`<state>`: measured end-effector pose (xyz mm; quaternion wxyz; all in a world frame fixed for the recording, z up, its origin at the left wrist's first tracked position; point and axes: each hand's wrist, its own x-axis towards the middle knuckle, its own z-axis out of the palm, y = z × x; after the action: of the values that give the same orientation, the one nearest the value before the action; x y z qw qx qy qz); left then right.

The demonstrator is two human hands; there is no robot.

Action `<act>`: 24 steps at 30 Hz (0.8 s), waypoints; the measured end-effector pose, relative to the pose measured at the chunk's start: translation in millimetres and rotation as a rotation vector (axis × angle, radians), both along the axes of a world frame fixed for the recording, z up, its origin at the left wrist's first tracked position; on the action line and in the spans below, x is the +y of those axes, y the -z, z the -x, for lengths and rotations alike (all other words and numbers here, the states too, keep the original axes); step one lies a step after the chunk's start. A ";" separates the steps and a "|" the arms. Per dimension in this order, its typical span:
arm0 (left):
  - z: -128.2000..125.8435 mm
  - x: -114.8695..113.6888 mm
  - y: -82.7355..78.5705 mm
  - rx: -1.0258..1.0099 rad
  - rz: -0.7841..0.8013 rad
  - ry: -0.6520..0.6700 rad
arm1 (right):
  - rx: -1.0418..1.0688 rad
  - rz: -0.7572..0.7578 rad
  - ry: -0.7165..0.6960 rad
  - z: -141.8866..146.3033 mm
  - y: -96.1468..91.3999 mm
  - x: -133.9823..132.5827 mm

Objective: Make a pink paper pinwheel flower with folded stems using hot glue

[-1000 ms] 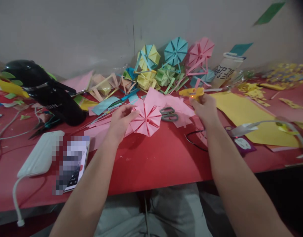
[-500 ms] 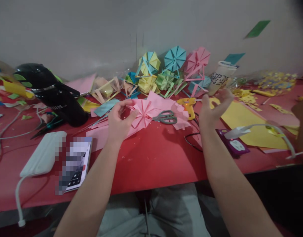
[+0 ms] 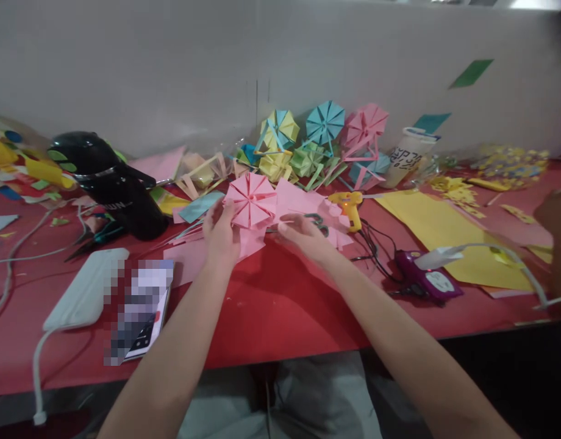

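Wheel of pleated pink paper (image 3: 252,202), held up

You seem to be positioning it; the next move likely calls for steady support. Your left hand (image 3: 222,230) is closed on its left edge, at the scene's centre. Your right hand (image 3: 303,231), half curled, is just beside its near right edge; whether it pinches anything, I cannot tell.

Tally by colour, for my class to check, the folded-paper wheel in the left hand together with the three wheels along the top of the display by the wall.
Pink: 2 (held wheel in the left hand, rightmost wheel)
Blue: 1 (middle wheel)
Yellow and blue: 1 (leftmost wheel)
Total: 4
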<state>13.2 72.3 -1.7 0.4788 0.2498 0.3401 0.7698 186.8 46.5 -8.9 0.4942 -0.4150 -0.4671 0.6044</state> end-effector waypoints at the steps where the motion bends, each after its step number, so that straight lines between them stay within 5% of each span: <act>1: -4.8 -1.3 1.3 -0.004 0.006 -0.007 | 0.082 0.038 0.016 9.5 0.5 -4.1; 8: -20.3 -12.2 4.2 0.083 0.008 0.098 | 0.360 0.112 0.180 29.2 -7.1 -10.7; 15: -19.9 -7.5 9.9 0.302 0.024 0.180 | 0.279 0.029 0.341 10.5 -11.5 12.3; 20: 4.0 -8.6 8.9 0.892 0.081 0.028 | -0.121 -0.210 0.558 -14.8 -8.2 52.7; 24: 24.4 -22.8 3.7 1.389 0.088 0.151 | -0.397 -0.287 0.612 -28.1 2.0 84.1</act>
<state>-11.2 49.5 -5.4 0.2125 0.6873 0.5800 0.3822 214.9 130.5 -10.9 0.6047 -0.5705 -0.4882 0.2655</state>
